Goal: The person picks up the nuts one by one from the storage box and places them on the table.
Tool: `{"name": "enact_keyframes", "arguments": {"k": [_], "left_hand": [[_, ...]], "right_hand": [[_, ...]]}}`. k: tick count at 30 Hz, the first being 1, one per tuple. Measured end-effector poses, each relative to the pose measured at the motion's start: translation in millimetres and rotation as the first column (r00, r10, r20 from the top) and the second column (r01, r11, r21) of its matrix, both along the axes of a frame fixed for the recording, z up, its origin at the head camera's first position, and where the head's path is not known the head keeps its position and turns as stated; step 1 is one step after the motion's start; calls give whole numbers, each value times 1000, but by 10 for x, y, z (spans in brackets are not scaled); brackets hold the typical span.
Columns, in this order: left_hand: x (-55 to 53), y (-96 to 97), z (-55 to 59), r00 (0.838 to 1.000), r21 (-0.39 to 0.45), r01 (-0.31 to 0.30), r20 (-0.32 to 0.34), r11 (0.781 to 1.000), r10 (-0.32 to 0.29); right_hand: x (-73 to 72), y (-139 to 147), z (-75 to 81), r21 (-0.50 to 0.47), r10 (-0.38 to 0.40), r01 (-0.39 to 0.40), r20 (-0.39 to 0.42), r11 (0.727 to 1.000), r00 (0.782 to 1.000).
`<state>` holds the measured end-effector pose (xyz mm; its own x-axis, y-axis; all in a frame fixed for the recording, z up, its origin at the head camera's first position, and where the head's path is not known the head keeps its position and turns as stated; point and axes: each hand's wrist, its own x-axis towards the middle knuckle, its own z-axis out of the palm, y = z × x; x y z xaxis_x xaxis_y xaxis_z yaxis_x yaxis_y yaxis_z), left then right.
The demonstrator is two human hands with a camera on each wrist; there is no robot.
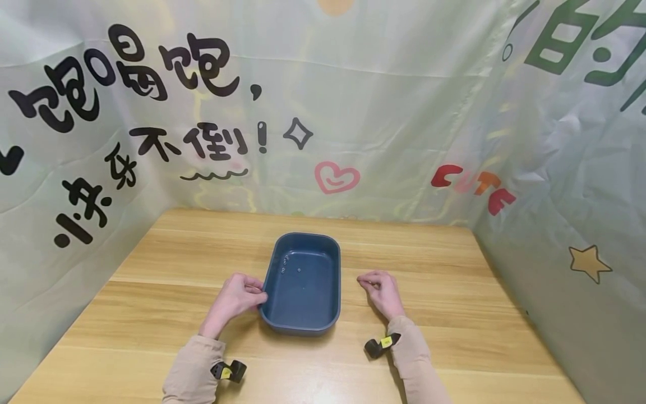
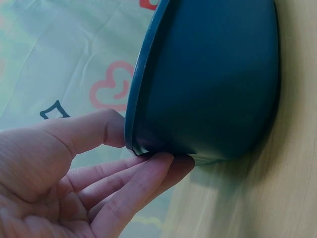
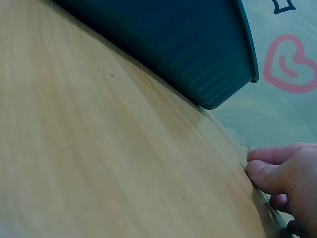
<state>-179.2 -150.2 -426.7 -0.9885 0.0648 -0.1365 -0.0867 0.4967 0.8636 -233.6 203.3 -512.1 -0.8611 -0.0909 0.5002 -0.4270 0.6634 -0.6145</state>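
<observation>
A dark blue rectangular plastic tub point(image 1: 303, 303) with rounded corners stands on the table. Several tiny clear ring-like pieces point(image 1: 284, 264) lie inside it, mostly along its left side. My left hand point(image 1: 239, 297) holds the tub's rim at the near left; in the left wrist view the thumb is on the rim and the fingers are under its lip. To the right of the tub, apart from it, my right hand point(image 1: 381, 290) pinches thumb and forefinger together low over the table. A faint small curved clear piece shows at those fingertips, its shape hard to make out.
The wooden table point(image 1: 429, 269) is bordered at the back and both sides by a pale printed cloth point(image 1: 393, 123). A small dark speck point(image 3: 112, 75) is on the tabletop near the tub in the right wrist view. Each wrist wears a black camera point(image 1: 381, 345).
</observation>
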Motion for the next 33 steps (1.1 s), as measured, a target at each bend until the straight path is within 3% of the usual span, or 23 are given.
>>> {"name": "enact_keyframes", "arguments": {"k": [7, 20, 27, 33], "left_hand": [[4, 0, 3, 1000, -8, 1, 0, 1000, -1], [-2, -9, -1, 1000, -23, 3, -18, 1000, -3], [6, -4, 3, 1000, -15, 6, -12, 1000, -7], [0, -2, -9, 1000, -15, 5, -17, 1000, -5]], "right_hand": [[1, 1, -18, -32, -8, 9, 17, 999, 1000], [15, -7, -23, 8, 14, -14, 32, 1000, 999], [24, -29, -34, 43, -15, 14, 30, 999, 999], [33, -38, -11, 37, -39, 36, 76, 999, 996]]}}
